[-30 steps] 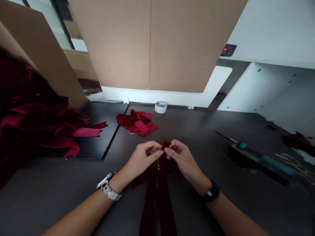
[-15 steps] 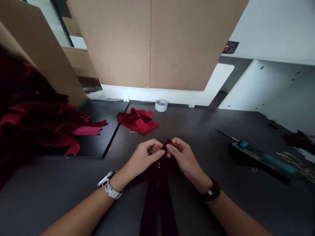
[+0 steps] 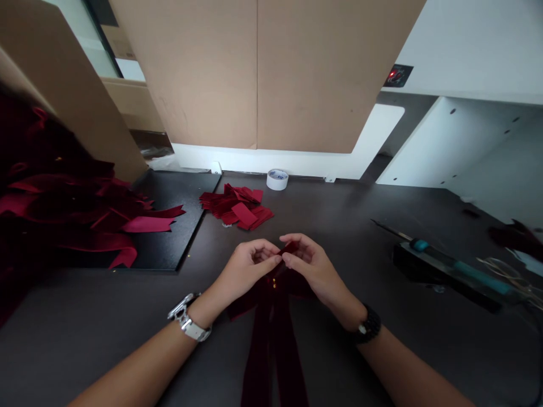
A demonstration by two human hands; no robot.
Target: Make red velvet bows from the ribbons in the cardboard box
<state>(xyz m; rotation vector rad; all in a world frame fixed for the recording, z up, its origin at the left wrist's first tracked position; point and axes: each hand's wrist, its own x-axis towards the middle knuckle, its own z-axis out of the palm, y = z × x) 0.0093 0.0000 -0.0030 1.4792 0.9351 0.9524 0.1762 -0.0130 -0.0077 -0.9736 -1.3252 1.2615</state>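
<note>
Head view: left hand [image 3: 249, 264] and right hand [image 3: 313, 271] are pinching a dark red strip [image 3: 290, 247] between thumbs and fingers, just above the bow [image 3: 282, 322] lying on the surface [image 3: 212, 373]. The strip is appearing light, soft and pliable; its edges are likely offering the surest hold.

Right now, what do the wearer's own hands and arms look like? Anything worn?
Left hand and right hand are ungloved; no sleeves show on the visible forearms. Left wrist: a silvery watch on a pale, linked-looking band. Right wrist: a black band with a small light detail. Finer markings are too small to read.
</note>
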